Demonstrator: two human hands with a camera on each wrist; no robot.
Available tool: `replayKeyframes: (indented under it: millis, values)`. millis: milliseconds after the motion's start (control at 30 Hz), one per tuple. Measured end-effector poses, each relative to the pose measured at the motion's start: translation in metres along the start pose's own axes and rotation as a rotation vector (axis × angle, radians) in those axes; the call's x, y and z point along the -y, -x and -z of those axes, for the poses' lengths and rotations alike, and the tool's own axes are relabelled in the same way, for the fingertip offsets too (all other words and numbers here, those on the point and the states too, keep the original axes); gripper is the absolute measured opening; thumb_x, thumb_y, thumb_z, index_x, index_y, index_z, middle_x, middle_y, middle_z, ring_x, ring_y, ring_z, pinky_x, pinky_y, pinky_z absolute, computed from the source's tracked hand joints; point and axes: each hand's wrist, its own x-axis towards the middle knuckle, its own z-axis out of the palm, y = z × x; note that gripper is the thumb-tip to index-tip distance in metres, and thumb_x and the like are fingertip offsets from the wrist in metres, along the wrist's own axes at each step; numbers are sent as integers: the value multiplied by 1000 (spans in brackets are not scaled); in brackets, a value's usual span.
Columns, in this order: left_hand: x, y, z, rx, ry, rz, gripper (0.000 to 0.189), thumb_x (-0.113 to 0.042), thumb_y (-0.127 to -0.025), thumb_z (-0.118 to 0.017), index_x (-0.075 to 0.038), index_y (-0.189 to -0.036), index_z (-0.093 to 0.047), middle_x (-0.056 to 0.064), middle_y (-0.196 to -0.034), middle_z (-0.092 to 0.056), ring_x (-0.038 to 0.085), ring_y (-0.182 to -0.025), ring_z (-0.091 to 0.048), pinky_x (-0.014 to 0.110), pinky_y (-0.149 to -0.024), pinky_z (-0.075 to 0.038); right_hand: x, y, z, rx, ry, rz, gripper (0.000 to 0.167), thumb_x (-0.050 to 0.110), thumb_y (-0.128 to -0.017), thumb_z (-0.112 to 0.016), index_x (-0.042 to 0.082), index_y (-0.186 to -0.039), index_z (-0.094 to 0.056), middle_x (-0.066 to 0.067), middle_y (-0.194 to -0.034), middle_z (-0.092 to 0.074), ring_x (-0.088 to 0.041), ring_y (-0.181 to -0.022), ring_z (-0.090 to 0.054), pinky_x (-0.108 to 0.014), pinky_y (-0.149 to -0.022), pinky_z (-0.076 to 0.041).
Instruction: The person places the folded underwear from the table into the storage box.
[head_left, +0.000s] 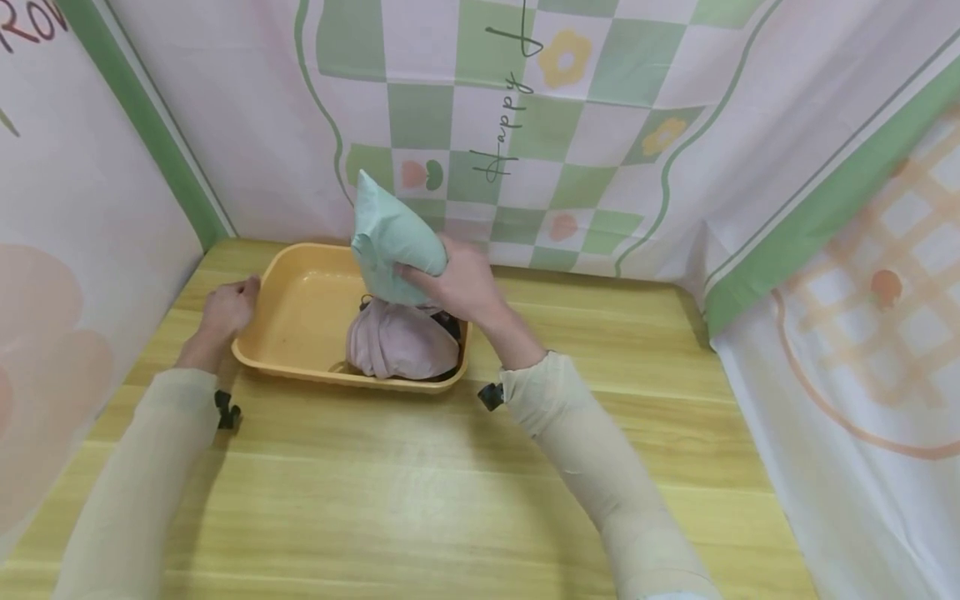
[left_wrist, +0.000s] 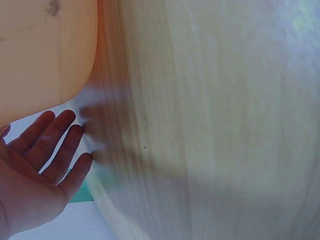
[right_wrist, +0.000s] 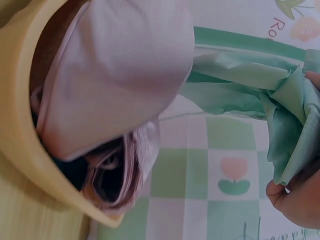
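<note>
My right hand (head_left: 467,279) grips a mint-green cloth bundle (head_left: 397,242), raised above the right half of a yellow tray (head_left: 288,333). One corner of the bundle points up, and its gathered folds (right_wrist: 292,115) show between the fingers in the right wrist view. Under it, a pale pink cloth bundle (head_left: 405,340) lies in the tray's right end. My left hand (head_left: 227,312) is at the tray's left rim. In the left wrist view its fingers (left_wrist: 60,155) are loosely extended and spread beside the tray's outer wall.
Dark items (head_left: 448,323) are partly hidden beneath the pink cloth. The tray stands on a wood-grain table (head_left: 390,475) near its back edge. Printed curtains (head_left: 420,117) hang behind and at both sides. A small black clip-like part (head_left: 491,397) is at the right cuff.
</note>
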Motion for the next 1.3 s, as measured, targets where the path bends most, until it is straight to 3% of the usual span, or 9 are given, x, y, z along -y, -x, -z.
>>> replayKeyframes:
  millis: [167,467,700,867,1067,1167,1233,1300]
  values:
    - [1,0,0,6,5,-6,83,-61,-101,-4,-1,-155,-27,38,-153,-30,59,-139,-28,67,-117,-27,10,-4,-10,17,14,37,40,46,-87,-73,16,-112,-69,-2,-104,-74,-15,-93,-68,-35,-81,-57]
    - [1,0,-1,-3,7,5,82,-60,-102,-5,-2,-155,-27,38,-153,-30,59,-139,-30,66,-117,-27,24,-11,-33,5,-10,88,32,44,-85,-77,17,-100,-69,1,-96,-73,-12,-87,-66,-30,-77,-55]
    - [2,0,-1,-2,9,-5,83,-60,-102,-3,-1,-155,-27,38,-154,-28,60,-139,-26,67,-117,-24,35,-12,-51,54,61,64,43,53,-87,-71,19,-112,-65,4,-102,-72,-11,-90,-66,-29,-78,-55]
    - [3,-1,0,-5,1,-22,81,-58,-103,-4,0,-154,-29,39,-153,-28,62,-139,-25,69,-117,-23,40,-13,-63,77,69,68,40,53,-87,-70,19,-105,-64,5,-95,-70,-10,-84,-64,-27,-74,-53]
    - [5,-2,-1,-18,-13,-57,81,-55,-103,-4,3,-152,-32,39,-152,-30,63,-137,-26,69,-116,-24,42,-15,-77,91,113,121,41,52,-89,-68,24,-117,-66,9,-105,-73,-5,-92,-65,-24,-80,-53]
    - [5,-1,0,-19,-8,-68,80,-54,-104,-4,4,-151,-32,40,-151,-31,63,-136,-26,69,-114,-26,44,-17,-83,104,176,135,36,55,-89,-66,24,-108,-66,9,-97,-71,-5,-85,-63,-23,-72,-52]
    - [4,-1,0,-29,5,-66,77,-50,-104,-7,4,-142,-47,39,-142,-45,60,-127,-39,67,-105,-38,46,-19,-88,116,220,129,35,57,-89,-65,24,-100,-64,9,-89,-68,-6,-77,-61,-22,-65,-50]
    - [4,-1,0,-35,5,-76,74,-46,-105,-8,5,-140,-48,39,-140,-46,60,-125,-41,66,-103,-40,47,-19,-93,127,251,114,36,59,-89,-63,23,-90,-60,8,-80,-64,-7,-69,-58,-22,-57,-46]
